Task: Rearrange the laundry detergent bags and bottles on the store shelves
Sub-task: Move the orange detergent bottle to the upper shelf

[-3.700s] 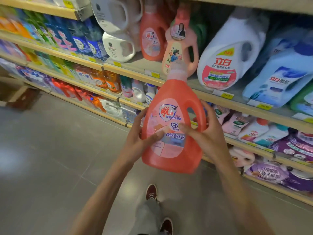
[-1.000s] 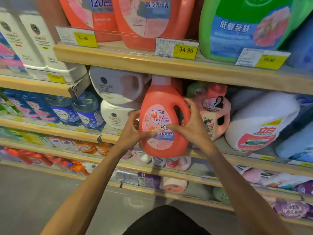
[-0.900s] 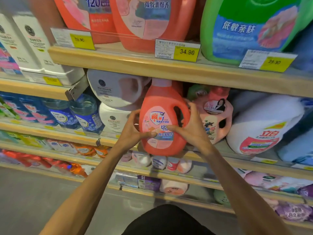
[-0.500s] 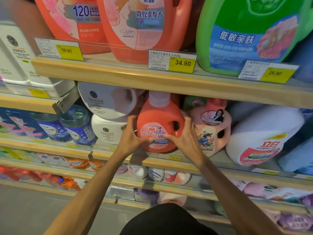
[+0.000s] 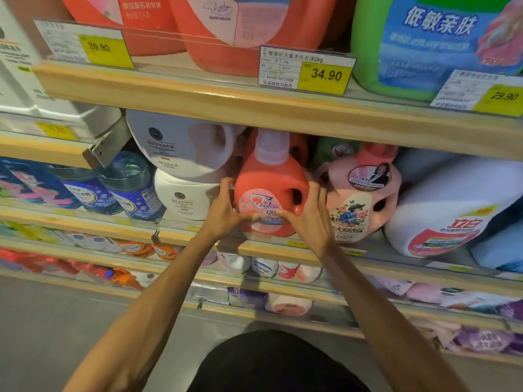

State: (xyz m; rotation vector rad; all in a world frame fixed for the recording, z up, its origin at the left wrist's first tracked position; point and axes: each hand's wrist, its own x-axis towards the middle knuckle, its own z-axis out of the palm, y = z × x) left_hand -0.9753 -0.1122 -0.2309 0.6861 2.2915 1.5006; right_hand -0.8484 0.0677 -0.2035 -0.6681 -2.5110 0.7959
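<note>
An orange-red detergent bottle [image 5: 268, 182] with a pale cap stands upright on the middle shelf [image 5: 271, 248], under the wooden shelf above. My left hand [image 5: 225, 209] grips its left side and my right hand [image 5: 307, 219] grips its right side, thumbs meeting on the front label. A pink bottle [image 5: 360, 199] stands just right of it, and two white jugs [image 5: 184, 148] are stacked to its left.
A big white jug [image 5: 452, 210] lies at the right. Blue jars [image 5: 124, 185] stand at the left. The upper shelf [image 5: 254, 100] carries large orange and green bottles and price tags. Lower shelves hold small bottles and purple bags. Grey floor lies below.
Both hands have carried the orange-red bottle from in front of the shelves up and back onto the middle shelf, between the white jugs and the pink bottle. I have moved closer.
</note>
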